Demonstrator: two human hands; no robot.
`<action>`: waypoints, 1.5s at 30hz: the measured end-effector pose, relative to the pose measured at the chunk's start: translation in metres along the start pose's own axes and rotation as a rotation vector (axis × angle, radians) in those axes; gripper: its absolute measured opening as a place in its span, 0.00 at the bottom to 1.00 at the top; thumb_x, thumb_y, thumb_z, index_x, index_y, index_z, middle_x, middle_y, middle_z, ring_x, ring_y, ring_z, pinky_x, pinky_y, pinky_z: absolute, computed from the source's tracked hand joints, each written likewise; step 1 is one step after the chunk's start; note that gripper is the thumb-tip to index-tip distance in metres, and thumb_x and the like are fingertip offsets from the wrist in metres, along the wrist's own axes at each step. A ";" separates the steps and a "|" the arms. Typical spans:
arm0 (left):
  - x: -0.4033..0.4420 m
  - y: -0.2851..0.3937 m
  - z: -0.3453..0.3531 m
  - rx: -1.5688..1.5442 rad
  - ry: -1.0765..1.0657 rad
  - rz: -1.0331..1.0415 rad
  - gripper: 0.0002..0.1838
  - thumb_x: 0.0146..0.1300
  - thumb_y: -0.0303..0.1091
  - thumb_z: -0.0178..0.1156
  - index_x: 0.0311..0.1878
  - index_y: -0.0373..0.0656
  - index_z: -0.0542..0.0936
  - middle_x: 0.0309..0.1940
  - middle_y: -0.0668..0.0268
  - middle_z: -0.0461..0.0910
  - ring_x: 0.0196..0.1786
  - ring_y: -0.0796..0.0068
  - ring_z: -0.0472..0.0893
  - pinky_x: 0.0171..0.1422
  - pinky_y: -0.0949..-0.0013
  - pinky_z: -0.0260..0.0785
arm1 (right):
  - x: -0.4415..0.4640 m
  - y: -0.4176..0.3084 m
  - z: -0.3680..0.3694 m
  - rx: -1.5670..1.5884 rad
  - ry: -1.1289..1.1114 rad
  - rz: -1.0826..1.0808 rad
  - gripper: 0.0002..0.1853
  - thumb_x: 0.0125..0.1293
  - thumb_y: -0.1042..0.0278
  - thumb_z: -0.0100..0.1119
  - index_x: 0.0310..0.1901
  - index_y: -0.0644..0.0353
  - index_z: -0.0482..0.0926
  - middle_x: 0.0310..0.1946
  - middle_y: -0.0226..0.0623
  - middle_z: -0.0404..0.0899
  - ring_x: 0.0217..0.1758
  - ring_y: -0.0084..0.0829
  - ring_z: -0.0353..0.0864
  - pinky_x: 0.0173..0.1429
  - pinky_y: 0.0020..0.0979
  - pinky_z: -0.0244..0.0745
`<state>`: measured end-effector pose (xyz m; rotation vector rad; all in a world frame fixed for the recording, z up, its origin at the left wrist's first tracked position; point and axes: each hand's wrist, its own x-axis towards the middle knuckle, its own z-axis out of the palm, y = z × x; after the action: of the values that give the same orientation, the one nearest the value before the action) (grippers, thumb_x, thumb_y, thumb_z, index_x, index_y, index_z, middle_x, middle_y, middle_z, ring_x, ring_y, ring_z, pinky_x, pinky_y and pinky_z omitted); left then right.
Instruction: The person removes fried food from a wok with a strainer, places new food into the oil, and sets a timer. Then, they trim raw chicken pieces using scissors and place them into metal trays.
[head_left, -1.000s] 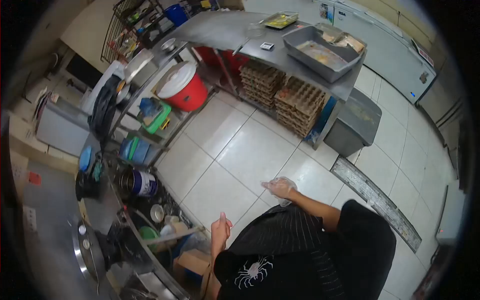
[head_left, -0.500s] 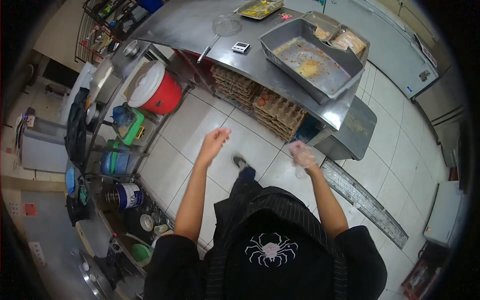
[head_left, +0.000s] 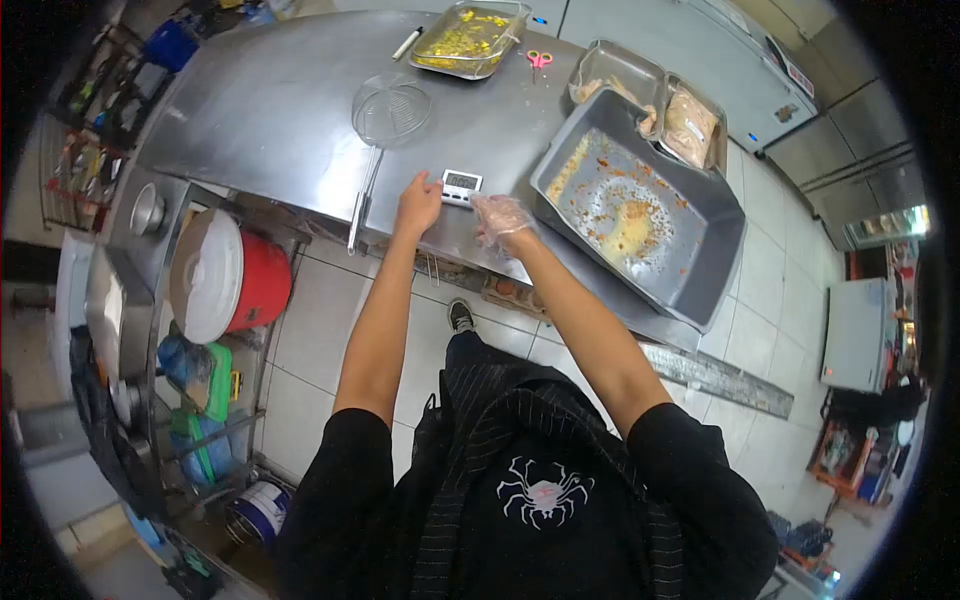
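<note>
A small white digital timer [head_left: 461,187] rests near the front edge of the steel table [head_left: 260,110], its display facing me. My bare left hand [head_left: 419,206] has its fingers curled at the timer's left edge. On the opposite side, my right hand [head_left: 503,221], in a clear plastic glove, has its fingertips closed against the lower right corner. Left of the timer lies a wire skimmer [head_left: 391,108], its handle jutting past the table edge. A large grey tub [head_left: 690,255] with crumbs and yellowish residue stands right of my gloved hand.
Behind the tub sit metal trays [head_left: 625,68], one with a bag of pale food [head_left: 690,125]. A tray of yellow pieces [head_left: 470,40], pink scissors [head_left: 539,62] and a marker [head_left: 407,44] lie farther back. At left, a red bucket [head_left: 262,280] occupies a shelf.
Both hands have moved forward from above the floor to the timer on the table. My body and view have come closer to the table.
</note>
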<state>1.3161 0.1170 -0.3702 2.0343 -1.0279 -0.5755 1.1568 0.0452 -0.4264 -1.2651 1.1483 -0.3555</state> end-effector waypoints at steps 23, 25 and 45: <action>-0.003 0.084 -0.056 -0.870 -0.407 -0.066 0.24 0.61 0.25 0.56 0.60 0.31 0.66 0.50 0.59 0.75 0.49 0.74 0.77 0.51 0.68 0.74 | -0.084 -0.112 -0.024 0.235 -0.099 -0.299 0.17 0.65 0.61 0.56 0.45 0.69 0.74 0.28 0.36 0.78 0.27 0.21 0.78 0.33 0.25 0.75; -0.004 0.087 -0.056 -0.866 -0.420 -0.048 0.24 0.61 0.26 0.56 0.60 0.30 0.66 0.50 0.59 0.75 0.49 0.73 0.77 0.50 0.68 0.74 | -0.090 -0.115 -0.025 0.235 -0.066 -0.282 0.17 0.64 0.60 0.57 0.44 0.69 0.74 0.27 0.35 0.78 0.27 0.21 0.77 0.33 0.25 0.75; -0.024 0.100 -0.065 -0.730 -0.361 0.126 0.30 0.54 0.20 0.60 0.63 0.39 0.68 0.34 0.65 0.75 0.35 0.80 0.78 0.38 0.78 0.72 | -0.125 -0.129 -0.018 -0.076 0.155 -0.345 0.19 0.58 0.53 0.64 0.34 0.65 0.76 0.20 0.30 0.71 0.23 0.19 0.68 0.27 0.27 0.65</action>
<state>1.2991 0.1277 -0.2501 1.2409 -0.9495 -1.0905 1.1333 0.0871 -0.2528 -1.5266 1.0797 -0.6815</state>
